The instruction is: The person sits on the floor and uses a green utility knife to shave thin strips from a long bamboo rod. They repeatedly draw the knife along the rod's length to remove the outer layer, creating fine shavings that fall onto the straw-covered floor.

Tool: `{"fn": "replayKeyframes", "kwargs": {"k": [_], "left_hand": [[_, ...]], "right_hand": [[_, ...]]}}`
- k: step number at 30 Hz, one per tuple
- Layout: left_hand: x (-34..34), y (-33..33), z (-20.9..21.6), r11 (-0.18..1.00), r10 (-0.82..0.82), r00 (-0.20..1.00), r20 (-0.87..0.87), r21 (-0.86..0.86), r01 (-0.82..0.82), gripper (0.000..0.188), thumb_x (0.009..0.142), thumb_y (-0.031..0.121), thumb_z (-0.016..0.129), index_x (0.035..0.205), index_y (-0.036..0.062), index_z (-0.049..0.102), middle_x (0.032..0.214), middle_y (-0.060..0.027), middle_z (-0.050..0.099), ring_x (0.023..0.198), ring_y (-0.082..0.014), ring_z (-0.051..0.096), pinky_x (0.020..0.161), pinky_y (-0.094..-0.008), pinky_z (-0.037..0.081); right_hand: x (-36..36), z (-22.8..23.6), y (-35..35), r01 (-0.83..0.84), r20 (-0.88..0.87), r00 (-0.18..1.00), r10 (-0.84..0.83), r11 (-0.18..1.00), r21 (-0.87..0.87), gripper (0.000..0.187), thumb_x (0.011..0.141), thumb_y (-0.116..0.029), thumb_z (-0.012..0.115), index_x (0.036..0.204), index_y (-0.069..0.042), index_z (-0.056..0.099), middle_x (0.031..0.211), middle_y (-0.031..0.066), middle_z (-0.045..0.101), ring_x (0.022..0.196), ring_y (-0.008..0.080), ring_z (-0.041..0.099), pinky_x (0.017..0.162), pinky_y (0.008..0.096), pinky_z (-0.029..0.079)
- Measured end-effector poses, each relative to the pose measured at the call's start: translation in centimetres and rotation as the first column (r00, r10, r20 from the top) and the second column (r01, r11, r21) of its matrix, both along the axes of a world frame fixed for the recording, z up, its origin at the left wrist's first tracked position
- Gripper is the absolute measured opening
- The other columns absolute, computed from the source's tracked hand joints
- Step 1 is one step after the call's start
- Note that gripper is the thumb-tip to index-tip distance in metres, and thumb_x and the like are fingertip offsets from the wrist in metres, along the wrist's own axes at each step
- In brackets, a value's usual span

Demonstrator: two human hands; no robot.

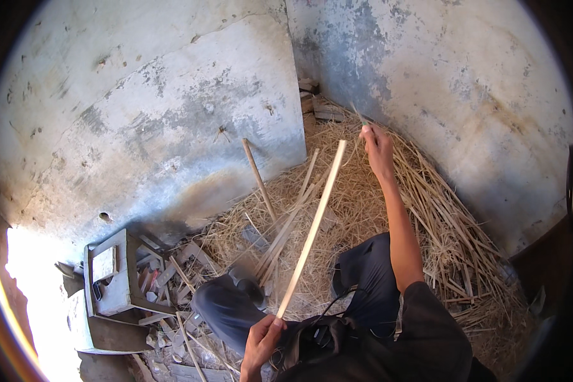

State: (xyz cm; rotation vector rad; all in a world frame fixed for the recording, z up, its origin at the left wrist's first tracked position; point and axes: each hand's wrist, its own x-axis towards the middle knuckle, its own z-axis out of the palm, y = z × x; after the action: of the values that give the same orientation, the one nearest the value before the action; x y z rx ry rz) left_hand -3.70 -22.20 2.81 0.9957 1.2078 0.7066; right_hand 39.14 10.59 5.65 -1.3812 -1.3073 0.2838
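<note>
Our left hand (262, 342) pinches the low end of a pale wooden strip (312, 232); it slants up toward our right hand (378, 149), pinching a thin pointed thing (359, 114).

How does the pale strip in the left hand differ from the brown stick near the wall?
The pale strip is bright yellowish; the brown stick is darker. The left hand holds the strip; no hand touches the stick. In the picture, the strip's top tilts right, the stick's top left. Both are long, thin and straight.
</note>
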Motion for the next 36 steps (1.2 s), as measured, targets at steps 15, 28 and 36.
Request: {"fn": "replayKeyframes", "kwargs": {"k": [15, 28, 36], "left_hand": [[1.5, 4.3, -1.6, 0.928, 0.239, 0.956, -0.169, 0.331, -0.173, 0.033, 0.111, 0.028, 0.062, 0.097, -0.0019, 0.068, 0.067, 0.0039, 0.052, 0.061, -0.0044, 0.044, 0.054, -0.0267, 0.034], [3.3, 5.9, 0.5, 0.931, 0.276, 0.959, 0.062, 0.229, -0.283, 0.031, 0.113, 0.029, 0.057, 0.101, 0.0020, 0.066, 0.068, 0.0075, 0.048, 0.058, -0.0001, 0.041, 0.050, -0.0219, 0.029], [3.8, 8.4, 0.8, 0.838, 0.322, 0.944, -0.071, 0.485, -0.249, 0.023, 0.110, 0.019, 0.062, 0.113, -0.0017, 0.071, 0.070, 0.0075, 0.049, 0.064, -0.0019, 0.039, 0.055, -0.0249, 0.030]], "right_hand": [[-5.0, 0.4, -2.5, -0.091, 0.376, 0.800, 0.467, 0.715, -0.693, 0.065, 0.104, -0.061, 0.060, 0.139, -0.008, 0.069, 0.098, 0.0108, 0.077, 0.090, 0.0249, 0.075, 0.080, 0.0445, 0.058], [-9.1, 1.2, -4.5, -0.387, 0.292, 0.816, 0.499, 0.847, -0.364, 0.059, 0.108, -0.059, 0.054, 0.122, -0.005, 0.072, 0.075, 0.0061, 0.067, 0.065, 0.0216, 0.063, 0.064, 0.0408, 0.049], [-14.0, -1.1, -6.5, -0.662, 0.465, 0.703, 0.538, 0.734, 0.153, 0.035, 0.103, -0.047, 0.066, 0.102, -0.012, 0.072, 0.077, 0.0019, 0.072, 0.060, 0.0174, 0.071, 0.052, 0.0322, 0.054]]}}
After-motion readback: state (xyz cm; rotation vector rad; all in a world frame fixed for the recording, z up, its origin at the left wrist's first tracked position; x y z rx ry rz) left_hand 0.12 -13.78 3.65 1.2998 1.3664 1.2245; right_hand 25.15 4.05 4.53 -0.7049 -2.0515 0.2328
